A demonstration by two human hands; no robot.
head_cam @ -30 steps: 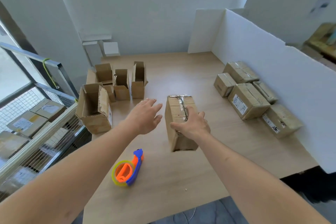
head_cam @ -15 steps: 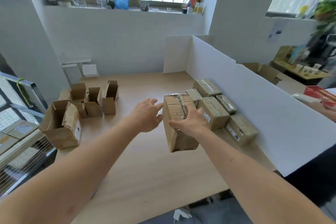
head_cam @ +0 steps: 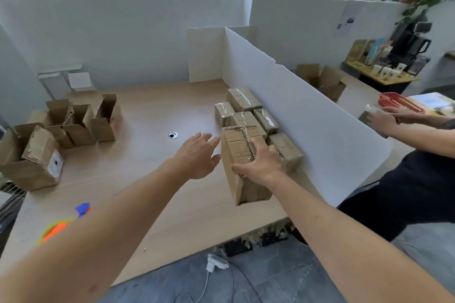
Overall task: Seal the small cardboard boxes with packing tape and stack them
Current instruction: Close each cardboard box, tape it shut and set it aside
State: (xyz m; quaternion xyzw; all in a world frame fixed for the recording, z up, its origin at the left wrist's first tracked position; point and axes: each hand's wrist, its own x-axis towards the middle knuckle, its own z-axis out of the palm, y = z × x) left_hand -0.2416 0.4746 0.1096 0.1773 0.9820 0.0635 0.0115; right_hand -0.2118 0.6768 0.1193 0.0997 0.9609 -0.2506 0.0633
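1. Nearest, at the table's (head_cam: 152, 204) front left, lies the tape dispenser (head_cam: 57, 227), orange and yellow with a blue tip, partly hidden behind the left forearm and not needed for this step.
2. The right hand (head_cam: 261, 167) grips the taped box (head_cam: 242, 162) from above, thumb on its near left side and fingers curled over the taped seam. The box looks lifted off the table and tilted, though the view is too skewed to be sure it clears the surface.
3. The left hand (head_cam: 197, 155) hovers just beside the box's left face, fingers straight and spread, holding nothing.
4. To do this step well, I judge the left palm should steady the box's free side while the right hand levels it, so it lands flat and square.
5. Just beyond the box, against the white divider (head_cam: 295, 110), sit the sealed boxes (head_cam: 246, 110) in a tight cluster. The held box should go squarely on top of them or flush beside them, without nudging its neighbours.
6. Farther off on the left stand the open boxes (head_cam: 81, 123), flaps up, not yet sealed.
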